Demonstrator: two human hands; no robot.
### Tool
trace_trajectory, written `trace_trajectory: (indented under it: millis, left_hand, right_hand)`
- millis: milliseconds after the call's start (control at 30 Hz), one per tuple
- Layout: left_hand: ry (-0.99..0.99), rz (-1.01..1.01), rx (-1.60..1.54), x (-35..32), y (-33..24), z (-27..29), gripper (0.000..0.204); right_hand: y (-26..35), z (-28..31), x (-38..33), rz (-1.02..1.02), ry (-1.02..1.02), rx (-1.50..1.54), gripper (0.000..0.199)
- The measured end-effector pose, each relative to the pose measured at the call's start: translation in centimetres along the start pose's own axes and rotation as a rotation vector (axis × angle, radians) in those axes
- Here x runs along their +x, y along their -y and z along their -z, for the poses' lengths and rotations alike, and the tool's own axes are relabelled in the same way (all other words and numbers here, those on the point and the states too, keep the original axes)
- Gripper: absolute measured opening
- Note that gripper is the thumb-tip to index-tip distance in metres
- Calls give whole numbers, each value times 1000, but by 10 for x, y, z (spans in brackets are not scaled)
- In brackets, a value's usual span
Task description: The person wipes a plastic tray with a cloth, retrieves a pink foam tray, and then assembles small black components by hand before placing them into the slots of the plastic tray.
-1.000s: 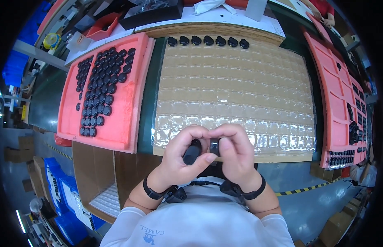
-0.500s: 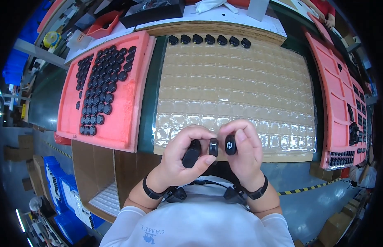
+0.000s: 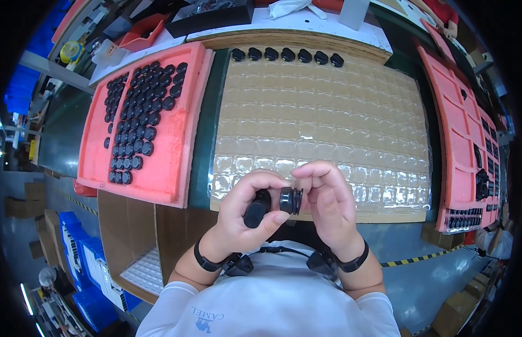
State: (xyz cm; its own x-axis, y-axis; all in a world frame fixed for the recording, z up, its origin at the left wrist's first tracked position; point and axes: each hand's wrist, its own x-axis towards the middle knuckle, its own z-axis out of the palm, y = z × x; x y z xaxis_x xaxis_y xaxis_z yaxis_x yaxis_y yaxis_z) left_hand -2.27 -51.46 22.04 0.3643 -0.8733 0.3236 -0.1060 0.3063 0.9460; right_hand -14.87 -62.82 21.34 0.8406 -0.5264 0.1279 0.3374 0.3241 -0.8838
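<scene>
My left hand (image 3: 244,210) is closed on two black pieces. A short round black part (image 3: 286,199) sits between its fingertips and thumb, and a longer black cylinder (image 3: 255,210) rests in the palm. Against the right side of the round part stands a thin black cap (image 3: 298,201), seen edge-on. My right hand (image 3: 334,205) is beside that cap, its fingers bent and apart, the fingertips at or very near the cap. Below the hands, nothing else is held. Both hands are over the near edge of a clear plastic blister tray (image 3: 317,123).
Several black rounded pieces (image 3: 288,54) line the tray's far row. To the left, a pink foam tray (image 3: 165,174) bears many black round parts (image 3: 140,118). Another pink foam tray (image 3: 454,168) with black parts stands at right. A cardboard box (image 3: 126,236) is below left.
The black cap that my right hand held apart now stands against the round part in my left hand. My right fingers have loosened and uncurled from it; the cylinder has shifted slightly left.
</scene>
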Motion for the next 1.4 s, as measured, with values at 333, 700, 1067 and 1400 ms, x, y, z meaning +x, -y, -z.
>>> trace_trajectory:
  millis: [333, 700, 1067, 1400]
  left_hand:
    - [-32, 87, -12, 3, 3, 4, 35]
    - [-108, 259, -119, 8, 44, 13, 30]
    - [-151, 401, -234, 7, 51, 22, 19]
    - [-111, 285, -49, 4, 50, 18, 19]
  right_hand:
    - [9, 3, 6, 325, 66, -667, 30]
    - [67, 44, 59, 178, 18, -1275, 22]
    - [66, 180, 192, -186, -251, -1572, 25]
    - [44, 172, 212, -335, -316, -1816, 25]
